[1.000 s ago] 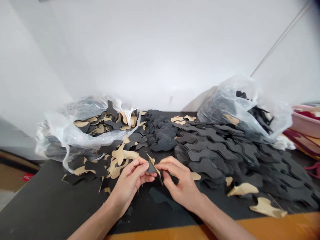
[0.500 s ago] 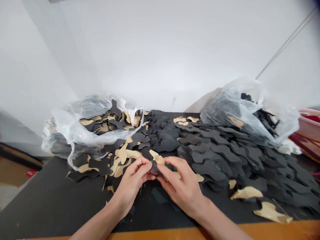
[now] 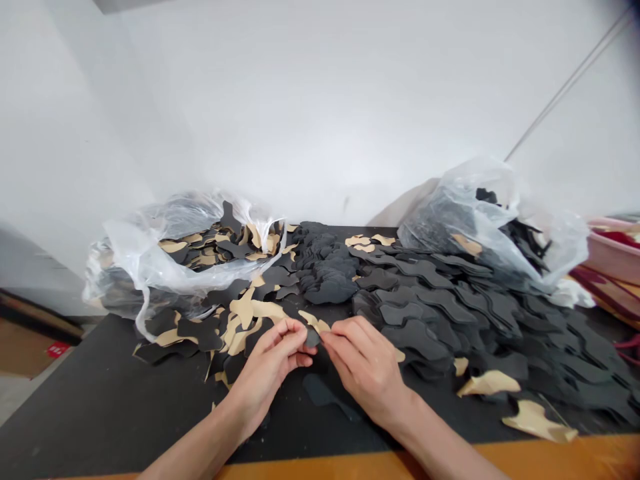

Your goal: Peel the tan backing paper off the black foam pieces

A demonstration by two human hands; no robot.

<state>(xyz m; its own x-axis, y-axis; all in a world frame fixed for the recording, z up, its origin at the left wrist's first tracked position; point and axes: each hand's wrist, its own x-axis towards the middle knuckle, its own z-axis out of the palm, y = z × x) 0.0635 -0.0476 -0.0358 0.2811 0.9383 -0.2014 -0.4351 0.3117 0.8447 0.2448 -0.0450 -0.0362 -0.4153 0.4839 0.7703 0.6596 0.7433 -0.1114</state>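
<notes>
Dark piece (image 3: 313,339): btwn your hands, over surface (image 3: 100,413), in from front edge's middle; prob. light, thin, bendy; take its rim.
L hand (image 3: 275,360): your fingers pinch dark piece.
R hand (image 3: 369,363): your fingertips pinch tan paper (image 3: 311,319).
Surface: black; plastic bag (image 3: 200,278) nr back-left corner.
Wall (image 3: 320,120): white, past back edge.

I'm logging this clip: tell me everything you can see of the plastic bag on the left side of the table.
The plastic bag is thin, crinkled, see-through film, whitish at the folds. It lies slumped on the black table, its mouth wide open. Inside are many flat, curvy-edged pieces, some dark, some tan; one dark piece sticks up at the back. A twisted strip of film hangs down its front among loose pieces. Neither hand touches it.
</notes>
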